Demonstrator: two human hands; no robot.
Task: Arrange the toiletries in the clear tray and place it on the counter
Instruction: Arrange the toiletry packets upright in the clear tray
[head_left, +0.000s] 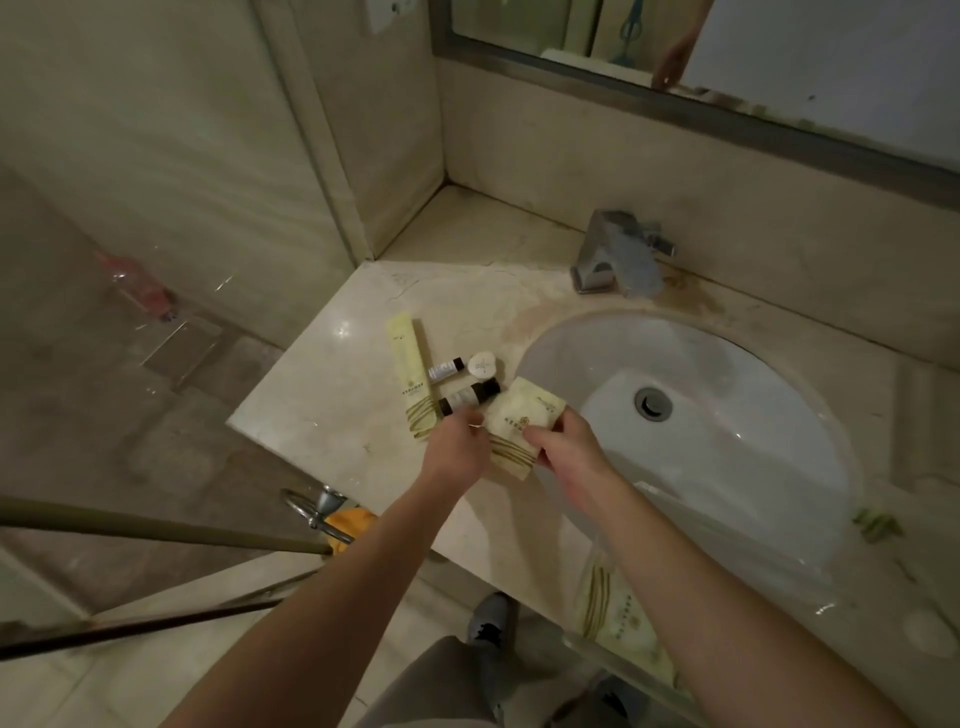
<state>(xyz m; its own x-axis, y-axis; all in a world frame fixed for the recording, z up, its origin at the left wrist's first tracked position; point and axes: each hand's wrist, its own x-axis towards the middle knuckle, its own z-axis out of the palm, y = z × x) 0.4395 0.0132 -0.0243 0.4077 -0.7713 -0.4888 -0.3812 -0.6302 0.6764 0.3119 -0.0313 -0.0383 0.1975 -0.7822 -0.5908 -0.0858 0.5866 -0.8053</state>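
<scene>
Beside sink (727, 364): long packet (410, 379), two bottles (470, 396), faucet (618, 254) behind.

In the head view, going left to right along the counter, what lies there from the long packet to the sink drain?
Long pale yellow packet → small clear bottle → round white soap → square packet, held between both hands → faucet → sink drain.

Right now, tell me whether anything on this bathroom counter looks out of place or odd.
The toiletries lie loose and askew on the counter: a long cream box, two small dark-capped bottles and a round soap, none in a tray. Brownish staining marks the marble between faucet and sink.
</scene>
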